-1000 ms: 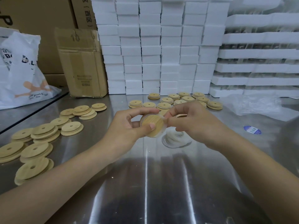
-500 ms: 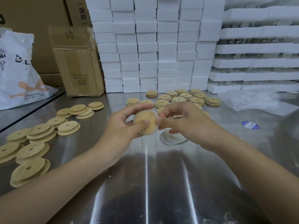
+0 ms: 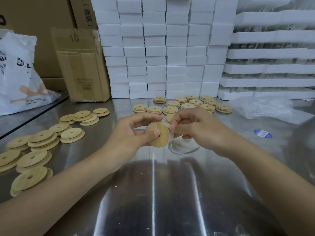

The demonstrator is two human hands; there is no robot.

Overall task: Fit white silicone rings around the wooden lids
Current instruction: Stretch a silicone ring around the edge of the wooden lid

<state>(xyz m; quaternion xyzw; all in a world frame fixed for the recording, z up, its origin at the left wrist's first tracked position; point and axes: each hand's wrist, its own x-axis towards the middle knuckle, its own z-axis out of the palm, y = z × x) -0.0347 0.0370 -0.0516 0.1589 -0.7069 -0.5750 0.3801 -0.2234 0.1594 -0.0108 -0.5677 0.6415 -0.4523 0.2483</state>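
My left hand (image 3: 131,132) grips a round wooden lid (image 3: 161,136) above the steel table, thumb pressed on its face. My right hand (image 3: 196,128) pinches a white silicone ring (image 3: 171,132) at the lid's right edge. A small pile of loose silicone rings (image 3: 182,147) lies on the table just under my right hand. Several wooden lids (image 3: 34,150) are spread at the left, and more wooden lids (image 3: 187,103) lie in rows behind my hands.
White foam blocks (image 3: 162,48) are stacked along the back, with foam trays (image 3: 272,57) at the right. A cardboard box (image 3: 81,65) and a white plastic bag (image 3: 18,74) stand at the back left. Clear plastic wrap (image 3: 265,108) and a blue sticker (image 3: 262,133) lie on the right.
The lid has tilted in my left hand and its face now shows more. My right fingers have shifted along its right edge with the ring.
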